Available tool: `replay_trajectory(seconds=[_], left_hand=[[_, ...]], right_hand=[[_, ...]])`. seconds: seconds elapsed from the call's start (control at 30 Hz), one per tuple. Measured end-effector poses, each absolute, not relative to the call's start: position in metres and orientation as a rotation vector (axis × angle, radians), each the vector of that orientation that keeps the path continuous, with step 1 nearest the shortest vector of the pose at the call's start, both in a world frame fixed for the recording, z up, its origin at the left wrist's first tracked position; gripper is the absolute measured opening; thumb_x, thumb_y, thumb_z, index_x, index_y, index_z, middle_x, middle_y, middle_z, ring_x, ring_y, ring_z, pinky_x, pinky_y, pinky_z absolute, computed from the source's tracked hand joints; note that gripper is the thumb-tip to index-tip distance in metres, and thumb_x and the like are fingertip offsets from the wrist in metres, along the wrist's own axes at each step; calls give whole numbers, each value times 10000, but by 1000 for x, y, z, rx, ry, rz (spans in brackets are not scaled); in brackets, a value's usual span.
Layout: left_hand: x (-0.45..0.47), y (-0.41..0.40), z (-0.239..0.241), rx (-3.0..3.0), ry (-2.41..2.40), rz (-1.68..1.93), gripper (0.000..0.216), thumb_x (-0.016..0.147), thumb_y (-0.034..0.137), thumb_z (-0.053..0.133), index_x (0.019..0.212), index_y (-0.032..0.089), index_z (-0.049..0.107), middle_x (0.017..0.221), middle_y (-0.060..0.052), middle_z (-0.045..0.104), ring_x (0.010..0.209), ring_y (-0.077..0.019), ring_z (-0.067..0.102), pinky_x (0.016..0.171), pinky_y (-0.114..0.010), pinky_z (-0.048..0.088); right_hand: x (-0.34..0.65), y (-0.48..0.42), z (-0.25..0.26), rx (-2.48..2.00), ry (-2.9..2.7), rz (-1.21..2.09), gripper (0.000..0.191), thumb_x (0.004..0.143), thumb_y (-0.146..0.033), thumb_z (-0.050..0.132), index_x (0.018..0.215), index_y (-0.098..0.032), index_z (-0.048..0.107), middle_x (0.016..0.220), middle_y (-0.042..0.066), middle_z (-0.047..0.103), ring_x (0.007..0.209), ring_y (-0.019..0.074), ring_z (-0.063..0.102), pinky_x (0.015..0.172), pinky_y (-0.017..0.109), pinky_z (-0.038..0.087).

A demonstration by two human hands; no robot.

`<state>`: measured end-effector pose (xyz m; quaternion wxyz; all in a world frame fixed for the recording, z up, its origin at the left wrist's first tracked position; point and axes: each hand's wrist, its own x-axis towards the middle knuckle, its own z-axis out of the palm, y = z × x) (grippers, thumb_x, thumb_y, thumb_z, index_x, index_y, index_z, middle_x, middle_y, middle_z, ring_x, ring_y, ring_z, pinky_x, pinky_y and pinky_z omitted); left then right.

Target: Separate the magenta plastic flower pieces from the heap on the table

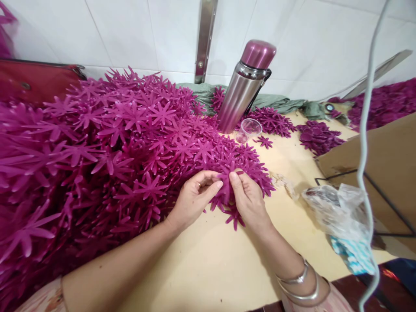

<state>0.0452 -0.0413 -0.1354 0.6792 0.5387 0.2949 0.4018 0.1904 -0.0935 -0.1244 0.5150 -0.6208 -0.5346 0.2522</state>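
Between my two hands is a magenta flower-shaped piece [224, 183] with long narrow petals. My left hand [194, 193] pinches its left side between thumb and fingers. On the right side, my right hand [248, 195] pinches it with the thumb on top. The hands are close together over the front right edge of a big heap of similar magenta flower pieces [139, 130]. Just below my right hand, one loose flower piece [234, 217] lies on the pale tabletop [195, 264]. Parts of the held piece are covered by my fingers.
A steel flask [242, 86] with a purple lid stands behind the heap, beside a clear plastic cup [251, 126]. Rightward are a cardboard box [377, 164], a clear plastic bag [338, 210] and a hanging white cable [364, 130]. A red bag [39, 80] sits back left.
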Motion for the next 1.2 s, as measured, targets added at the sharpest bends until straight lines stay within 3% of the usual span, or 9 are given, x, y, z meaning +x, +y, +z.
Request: replay_trajectory(seconds=[0.1, 0.3, 0.57, 0.67, 0.8, 0.97, 1.2], left_hand=[[45, -41, -138, 1254, 659, 903, 185, 907, 342, 691, 972, 169, 689, 929, -20, 698, 823, -124, 620, 790, -237, 500], [44, -42, -140, 1259, 668, 861, 192, 890, 354, 715, 964, 182, 672, 741, 33, 597, 610, -88, 497, 587, -211, 423], [46, -38, -144, 1126, 712, 967, 206, 906, 372, 688, 943, 179, 626, 897, -3, 600, 798, -118, 570, 792, -251, 527], [47, -37, -145, 1045, 700, 986, 223, 890, 380, 706, 958, 193, 605, 958, 0, 595, 823, -118, 591, 801, -266, 551], [47, -36, -146, 978, 700, 977, 244, 872, 383, 731, 981, 212, 595, 990, 9, 611, 820, -110, 610, 810, -285, 564], [48, -35, -145, 946, 700, 977, 263, 874, 348, 731, 1045, 216, 582, 1049, -5, 627, 873, -117, 631, 817, -273, 545], [48, -34, -140, 985, 721, 977, 323, 793, 190, 769, 1067, 196, 597, 1003, -9, 669, 823, -100, 617, 816, -244, 494]], right_hand=[[188, -95, -125, -1515, -1265, 579, 451, 1035, -498, 471, 676, -231, 413, 615, -52, 418, 560, 121, 385, 561, 284, 341], [188, -93, -129, -1553, -1277, 544, 487, 1036, -518, 457, 648, -230, 393, 614, -42, 410, 594, 133, 413, 587, 291, 356], [199, -89, -120, -1539, -1113, 277, 356, 1022, -445, 525, 754, -221, 591, 773, 2, 596, 765, 171, 564, 761, 312, 464], [200, -86, -121, -1483, -1045, 430, 335, 996, -468, 567, 778, -218, 615, 751, 2, 627, 740, 169, 582, 745, 309, 486], [201, -80, -132, -1376, -971, 578, 366, 1011, -547, 483, 905, -232, 636, 813, 23, 675, 731, 174, 606, 709, 316, 510], [208, -78, -135, -1286, -925, 698, 200, 906, -405, 702, 981, -229, 643, 784, -11, 664, 686, 146, 585, 670, 276, 492], [212, -83, -125, -1448, -989, 510, 194, 914, -397, 673, 952, -210, 640, 781, 1, 648, 707, 167, 587, 693, 310, 493]])
